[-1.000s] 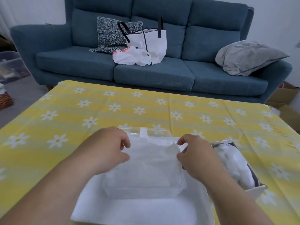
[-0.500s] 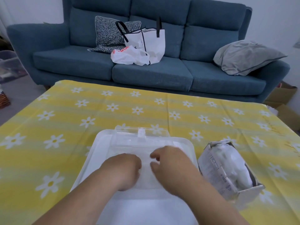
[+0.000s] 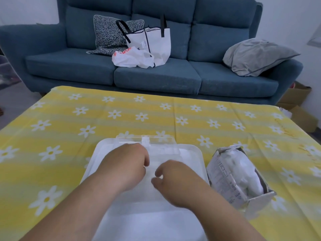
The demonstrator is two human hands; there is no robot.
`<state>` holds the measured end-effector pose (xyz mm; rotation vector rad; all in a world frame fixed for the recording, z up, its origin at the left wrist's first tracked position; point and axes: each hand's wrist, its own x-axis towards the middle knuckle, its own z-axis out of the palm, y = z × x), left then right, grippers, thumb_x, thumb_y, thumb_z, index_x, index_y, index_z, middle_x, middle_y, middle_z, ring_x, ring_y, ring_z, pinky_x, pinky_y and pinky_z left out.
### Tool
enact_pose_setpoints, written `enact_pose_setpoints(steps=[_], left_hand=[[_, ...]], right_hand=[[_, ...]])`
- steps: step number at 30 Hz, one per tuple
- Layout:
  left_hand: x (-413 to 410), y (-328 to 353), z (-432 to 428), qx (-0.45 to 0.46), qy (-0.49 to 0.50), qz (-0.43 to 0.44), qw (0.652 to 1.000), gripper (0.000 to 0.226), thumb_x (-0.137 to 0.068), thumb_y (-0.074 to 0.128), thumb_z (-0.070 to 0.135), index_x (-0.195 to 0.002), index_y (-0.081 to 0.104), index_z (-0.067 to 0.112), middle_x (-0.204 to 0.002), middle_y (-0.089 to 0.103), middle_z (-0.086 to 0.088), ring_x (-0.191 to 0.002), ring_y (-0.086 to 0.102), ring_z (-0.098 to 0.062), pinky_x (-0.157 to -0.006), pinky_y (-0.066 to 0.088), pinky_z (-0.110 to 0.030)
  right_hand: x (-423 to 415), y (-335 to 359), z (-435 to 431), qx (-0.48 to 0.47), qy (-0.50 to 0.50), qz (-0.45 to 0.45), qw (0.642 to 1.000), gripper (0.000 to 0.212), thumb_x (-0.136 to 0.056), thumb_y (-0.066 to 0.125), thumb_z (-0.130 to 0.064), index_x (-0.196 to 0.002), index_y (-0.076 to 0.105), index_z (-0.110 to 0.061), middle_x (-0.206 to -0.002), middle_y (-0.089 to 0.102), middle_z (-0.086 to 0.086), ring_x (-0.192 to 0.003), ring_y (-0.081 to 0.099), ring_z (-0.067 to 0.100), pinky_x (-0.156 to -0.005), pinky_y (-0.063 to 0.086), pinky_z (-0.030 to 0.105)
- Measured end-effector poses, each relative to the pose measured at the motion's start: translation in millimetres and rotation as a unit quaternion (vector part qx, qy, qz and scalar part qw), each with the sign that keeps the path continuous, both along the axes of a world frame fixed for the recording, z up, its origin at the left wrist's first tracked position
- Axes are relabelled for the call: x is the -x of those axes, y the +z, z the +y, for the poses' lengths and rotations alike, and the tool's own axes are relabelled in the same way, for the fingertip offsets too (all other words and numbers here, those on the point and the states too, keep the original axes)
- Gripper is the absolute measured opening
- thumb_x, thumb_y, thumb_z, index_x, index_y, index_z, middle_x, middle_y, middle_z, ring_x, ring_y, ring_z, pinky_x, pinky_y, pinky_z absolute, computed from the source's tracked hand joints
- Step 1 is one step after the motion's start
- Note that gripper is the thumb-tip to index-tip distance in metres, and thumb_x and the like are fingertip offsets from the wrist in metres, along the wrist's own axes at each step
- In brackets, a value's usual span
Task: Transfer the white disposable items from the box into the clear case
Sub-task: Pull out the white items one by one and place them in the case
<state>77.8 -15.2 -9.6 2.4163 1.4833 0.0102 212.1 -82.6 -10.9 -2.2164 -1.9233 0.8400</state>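
A clear case (image 3: 156,139) with its lid tipped back stands on a shallow white tray (image 3: 198,152) near the table's front edge. A stack of white disposable items (image 3: 166,153) lies inside the case. My left hand (image 3: 128,164) and my right hand (image 3: 173,178) hover close together over that stack, fingers loosely curled and touching its top, with nothing gripped. To the right stands a torn-open printed cardboard box (image 3: 224,174), and more white items (image 3: 243,167) fill it.
The table wears a yellow cloth with white daisies (image 3: 139,117). Behind it is a blue sofa (image 3: 156,75) carrying a white tote bag (image 3: 152,44), a plastic bag and cushions. Cardboard boxes (image 3: 298,101) sit on the floor at the right.
One second ago both hands held the white stack by its far corners over the case. They then came together onto its middle, and now sit slightly apart on top.
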Motion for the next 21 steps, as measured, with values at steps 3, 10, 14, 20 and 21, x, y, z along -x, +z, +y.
enact_pose_setpoints(steps=[3,10,14,20,21], left_hand=[[-5,-2,0,0.054,-0.03,-0.02,0.998,0.028,-0.094,0.058,0.023,-0.117,0.064,0.036,-0.121,0.059,0.014,-0.116,0.055,-0.011,-0.091,0.046,-0.025],[-7,-11,2,0.152,-0.039,0.093,0.983,0.015,-0.088,0.057,0.024,-0.1,0.063,0.031,-0.111,0.066,0.004,-0.096,0.062,-0.019,-0.084,0.051,-0.025],[-21,3,1,0.065,0.002,-0.072,0.995,0.017,-0.09,0.057,0.024,-0.081,0.071,0.023,-0.088,0.072,0.007,-0.079,0.066,-0.014,-0.07,0.055,-0.028],[-56,14,-19,0.072,0.019,-0.329,0.941,0.016,-0.091,0.065,0.019,-0.078,0.072,0.026,-0.072,0.071,0.006,-0.068,0.066,-0.013,-0.063,0.054,-0.03],[-62,15,-23,0.085,0.016,-0.357,0.93,0.016,-0.091,0.065,0.017,-0.078,0.072,0.025,-0.071,0.071,0.005,-0.067,0.067,-0.015,-0.066,0.056,-0.033]], right_hand=[[-18,24,-3,-0.106,-0.093,0.013,0.99,0.032,-0.087,0.053,-0.02,-0.056,0.053,-0.017,-0.052,0.049,-0.001,-0.05,0.044,0.016,-0.044,0.033,0.024],[-110,38,-33,-0.246,-0.388,-0.001,0.888,0.011,-0.086,0.06,-0.018,-0.085,0.068,-0.024,-0.073,0.069,-0.006,-0.063,0.061,0.014,-0.051,0.039,0.025],[-134,38,-52,-0.208,-0.411,-0.024,0.887,0.02,-0.086,0.067,-0.038,-0.096,0.059,-0.022,-0.072,0.062,-0.008,-0.063,0.059,0.013,-0.052,0.037,0.027],[-142,34,-69,-0.239,-0.372,0.009,0.897,0.022,-0.082,0.07,-0.02,-0.061,0.066,-0.016,-0.048,0.057,0.001,-0.046,0.048,0.017,-0.046,0.034,0.024],[-141,37,-70,-0.28,-0.363,0.03,0.888,0.023,-0.084,0.07,-0.021,-0.062,0.066,-0.018,-0.052,0.06,-0.001,-0.047,0.049,0.015,-0.047,0.035,0.024]])
